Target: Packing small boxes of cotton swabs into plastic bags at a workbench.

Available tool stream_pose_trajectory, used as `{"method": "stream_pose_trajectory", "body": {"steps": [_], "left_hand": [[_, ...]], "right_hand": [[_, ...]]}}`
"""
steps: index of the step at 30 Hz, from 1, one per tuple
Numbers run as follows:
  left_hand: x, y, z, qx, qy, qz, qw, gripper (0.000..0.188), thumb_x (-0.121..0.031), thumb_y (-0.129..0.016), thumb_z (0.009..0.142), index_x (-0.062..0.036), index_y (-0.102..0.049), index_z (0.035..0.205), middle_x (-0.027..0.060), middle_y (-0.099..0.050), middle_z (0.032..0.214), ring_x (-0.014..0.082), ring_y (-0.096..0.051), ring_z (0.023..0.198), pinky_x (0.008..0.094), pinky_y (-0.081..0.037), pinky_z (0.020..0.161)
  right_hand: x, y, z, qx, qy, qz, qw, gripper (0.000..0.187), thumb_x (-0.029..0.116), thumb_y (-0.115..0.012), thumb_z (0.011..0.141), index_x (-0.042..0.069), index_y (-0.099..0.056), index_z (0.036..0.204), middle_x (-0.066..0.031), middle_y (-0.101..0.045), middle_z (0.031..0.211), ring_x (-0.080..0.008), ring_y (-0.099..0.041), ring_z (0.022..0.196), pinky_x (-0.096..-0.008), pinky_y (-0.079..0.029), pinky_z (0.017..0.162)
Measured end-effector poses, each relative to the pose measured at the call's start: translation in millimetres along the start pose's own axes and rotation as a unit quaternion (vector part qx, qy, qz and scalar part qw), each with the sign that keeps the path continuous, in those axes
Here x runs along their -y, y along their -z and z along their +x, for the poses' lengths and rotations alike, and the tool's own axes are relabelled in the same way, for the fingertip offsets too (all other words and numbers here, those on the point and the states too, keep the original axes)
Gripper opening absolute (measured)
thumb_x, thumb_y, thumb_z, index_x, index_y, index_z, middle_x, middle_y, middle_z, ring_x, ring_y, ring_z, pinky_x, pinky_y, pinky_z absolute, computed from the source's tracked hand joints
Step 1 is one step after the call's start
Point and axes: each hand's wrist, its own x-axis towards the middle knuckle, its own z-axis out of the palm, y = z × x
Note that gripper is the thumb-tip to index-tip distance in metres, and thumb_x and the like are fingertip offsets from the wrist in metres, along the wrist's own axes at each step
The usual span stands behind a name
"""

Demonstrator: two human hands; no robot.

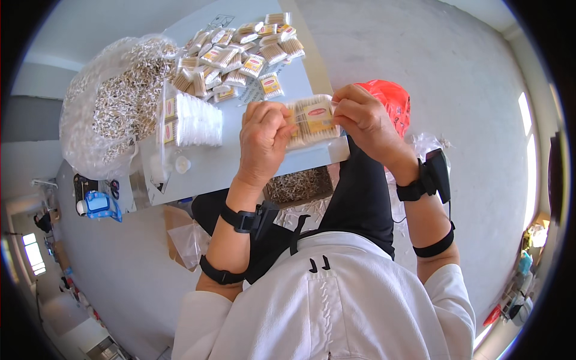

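Over the table's near right edge, a clear plastic pack of cotton swabs (317, 123) with yellow and red labels is stretched between my hands. My left hand (263, 138) is closed on its left end, thumb toward the middle. With bent fingers, my right hand (367, 123) pinches the upper right corner of the wrapping. Just left of my left hand stands a stack of wrapped swab packs (195, 123), two labels showing on its side. Beyond the hands lies a loose heap of small swab packs (237, 57), one of them (271, 86) nearest to me.
A big clear bag of loose swabs (123, 99) fills the table's left side. Small white round pieces (182, 164) lie by the near edge. Below the table is a box of loose swabs (300, 186). A red plastic bag (393, 105) sits behind my right hand; scissors (114, 189) lie far left.
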Motion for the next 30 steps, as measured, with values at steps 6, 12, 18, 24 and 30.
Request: {"method": "stream_pose_trajectory", "body": {"steps": [6,12,18,24,30], "left_hand": [[-11.4,13.2,8.8,0.102,0.074,0.038,0.991,0.039,-0.014,-0.078,0.070,-0.0096,-0.059,0.103,0.0047,-0.059,0.088,0.0252,-0.055,0.088,0.0387,-0.042,0.079],[-30.0,1.6,27.9,0.143,-0.031,0.138,0.980,0.061,-0.035,-0.073,0.078,-0.0124,-0.054,0.131,0.0077,-0.057,0.122,0.0272,-0.051,0.116,0.0460,-0.037,0.097],[-17.2,-13.3,16.6,0.195,-0.028,0.128,0.972,0.060,-0.037,-0.071,0.081,-0.0101,-0.052,0.131,0.0120,-0.050,0.137,0.0308,-0.043,0.132,0.0473,-0.032,0.108],[-0.7,13.7,14.8,0.136,0.055,-0.102,0.984,0.052,-0.015,-0.081,0.069,-0.0060,-0.062,0.116,0.0112,-0.054,0.129,0.0318,-0.043,0.129,0.0434,-0.036,0.106],[-0.5,58.0,-8.7,0.125,0.091,-0.050,0.987,0.055,-0.012,-0.085,0.058,-0.0066,-0.066,0.110,0.0073,-0.055,0.123,0.0271,-0.048,0.119,0.0382,-0.043,0.096]], "right_hand": [[4.3,-17.3,-3.5,-0.059,0.062,-0.043,0.995,0.019,-0.004,-0.063,0.072,-0.001,-0.050,0.086,-0.0137,-0.053,0.089,-0.0349,-0.053,0.084,-0.0401,-0.048,0.073],[2.5,-16.4,-2.1,-0.062,0.056,-0.039,0.996,0.019,-0.005,-0.061,0.073,-0.001,-0.049,0.086,-0.0143,-0.052,0.088,-0.0353,-0.052,0.083,-0.0412,-0.047,0.072],[-2.7,-16.5,-9.7,-0.057,0.005,0.027,0.998,0.016,-0.003,-0.062,0.078,0.000,-0.048,0.087,-0.0141,-0.052,0.084,-0.0356,-0.053,0.079,-0.0404,-0.046,0.070],[1.1,-2.0,-7.2,-0.029,-0.082,0.115,0.990,0.024,0.005,-0.068,0.081,0.003,-0.056,0.103,-0.0135,-0.059,0.093,-0.0304,-0.059,0.087,-0.0355,-0.049,0.074],[3.4,16.3,-14.3,-0.026,-0.089,0.138,0.986,0.039,0.007,-0.076,0.075,0.006,-0.062,0.112,-0.0099,-0.060,0.109,-0.0243,-0.059,0.100,-0.0320,-0.048,0.083]]}}
